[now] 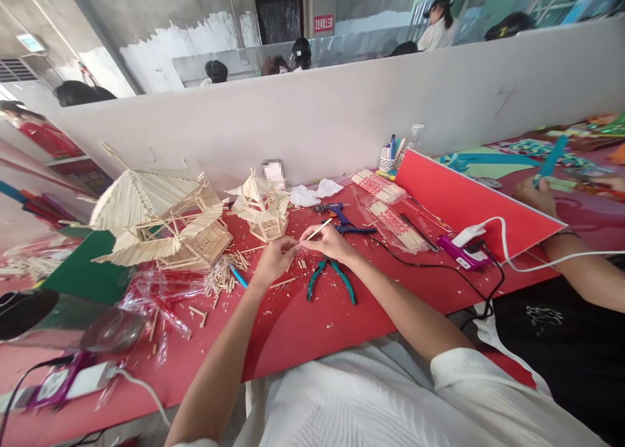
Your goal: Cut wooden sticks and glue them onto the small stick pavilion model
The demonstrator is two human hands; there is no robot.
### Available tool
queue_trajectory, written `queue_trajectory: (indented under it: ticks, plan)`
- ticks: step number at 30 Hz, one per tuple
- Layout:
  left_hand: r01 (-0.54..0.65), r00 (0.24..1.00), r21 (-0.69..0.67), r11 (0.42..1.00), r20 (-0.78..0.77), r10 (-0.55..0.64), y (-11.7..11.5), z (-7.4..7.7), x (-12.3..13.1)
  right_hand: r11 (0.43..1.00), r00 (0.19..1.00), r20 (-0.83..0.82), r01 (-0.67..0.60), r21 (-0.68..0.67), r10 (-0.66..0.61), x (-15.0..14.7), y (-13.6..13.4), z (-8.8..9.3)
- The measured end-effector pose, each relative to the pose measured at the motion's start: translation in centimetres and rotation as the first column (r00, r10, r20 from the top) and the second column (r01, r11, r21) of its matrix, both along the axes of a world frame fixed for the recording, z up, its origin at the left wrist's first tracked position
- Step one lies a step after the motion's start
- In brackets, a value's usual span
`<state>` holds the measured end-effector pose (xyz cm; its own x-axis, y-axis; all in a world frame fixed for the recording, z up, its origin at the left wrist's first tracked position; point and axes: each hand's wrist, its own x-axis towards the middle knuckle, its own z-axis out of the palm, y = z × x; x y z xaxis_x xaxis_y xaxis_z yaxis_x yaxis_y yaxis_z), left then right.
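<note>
My right hand (328,241) pinches a thin pale wooden stick (317,230) that points up and to the right. Close against it, my left hand (278,259) has its fingers pressed together near the stick's lower end; what they hold is too small to make out. Green-handled pliers (332,279) lie with handles apart just below my hands. Behind my hands stands a small pavilion model of sticks (263,206), and a larger one (163,216) is on the left. A blue hot glue gun (342,220) lies behind my right hand.
Stick bundles (390,216), a purple power strip (463,252) and a red board (473,206) are on the right, beside another person's arm (581,265). Plastic wrap (163,291), a blue pen (238,276) and a clear jar (73,323) are on the left. Cables cross the right side.
</note>
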<state>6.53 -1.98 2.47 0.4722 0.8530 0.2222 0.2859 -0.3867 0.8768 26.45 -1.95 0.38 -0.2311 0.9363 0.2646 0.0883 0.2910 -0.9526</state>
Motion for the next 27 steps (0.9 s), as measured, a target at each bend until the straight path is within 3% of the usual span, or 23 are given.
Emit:
queue_trajectory:
  ticks: [5,19,27]
  plan:
    - [-0.003,0.999,0.036,0.999,-0.043,0.004,-0.01,-0.14,-0.23,0.999,0.999,0.009,-0.049,-0.008,0.049,0.16,0.05,-0.13]
    - [0.032,0.999,-0.085,0.996,0.046,-0.028,0.33,-0.5,-0.16,0.999,1.0,0.0,-0.006,0.033,0.006,0.13,0.14,0.13]
    - [0.102,0.988,-0.117,0.988,0.131,-0.087,0.56,-0.5,-0.19,0.995,0.98,-0.19,-0.072,-0.066,0.058,-0.01,0.17,-0.03]
